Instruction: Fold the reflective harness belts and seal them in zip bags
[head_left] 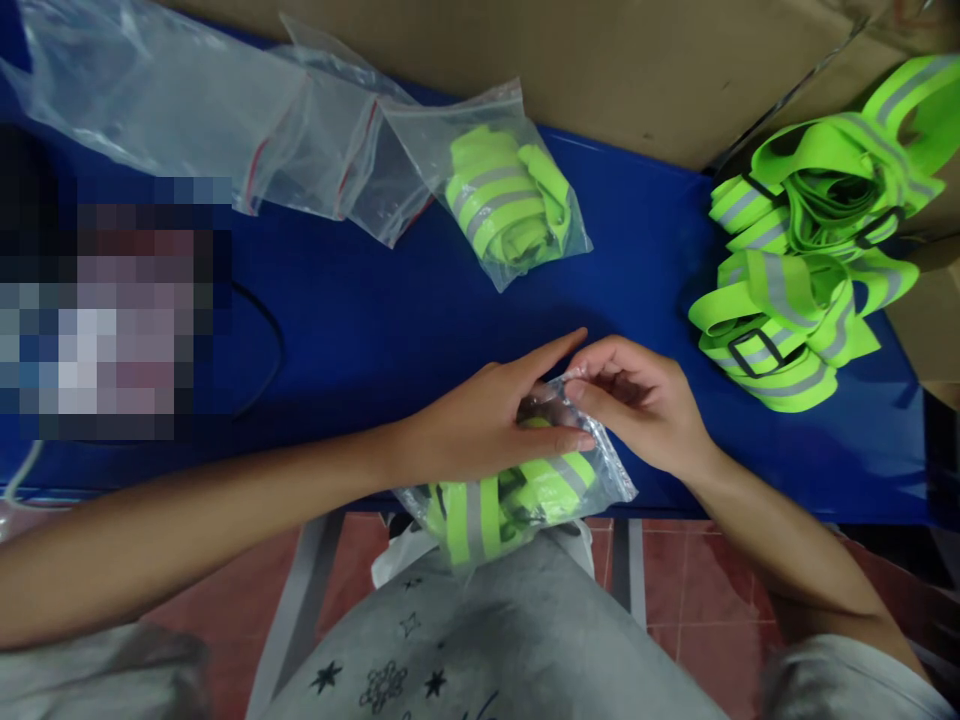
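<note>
A clear zip-lock bag [611, 465] with a folded neon-yellow reflective strap [472, 515] inside lies at the table's front edge, close to my body. My left hand [487, 420] reaches across it, thumb along the near side of the bag's mouth and index finger stretched out; its other fingers are hidden behind the plastic. With thumb and fingertips, my right hand [637, 395] pinches the bag's upper edge. Beyond my hands rests another zip-lock bag [431, 140] with a rolled reflective strap [510, 195] in it.
Flat plastic bags with red seal lines [195, 90] overlap at the back left of the blue table [360, 330]. Loose reflective straps with black buckles [795, 300] are heaped at the right. Cardboard [600, 70] stands behind. A pixelated object [127, 330] and a dark cable [277, 340] are at left.
</note>
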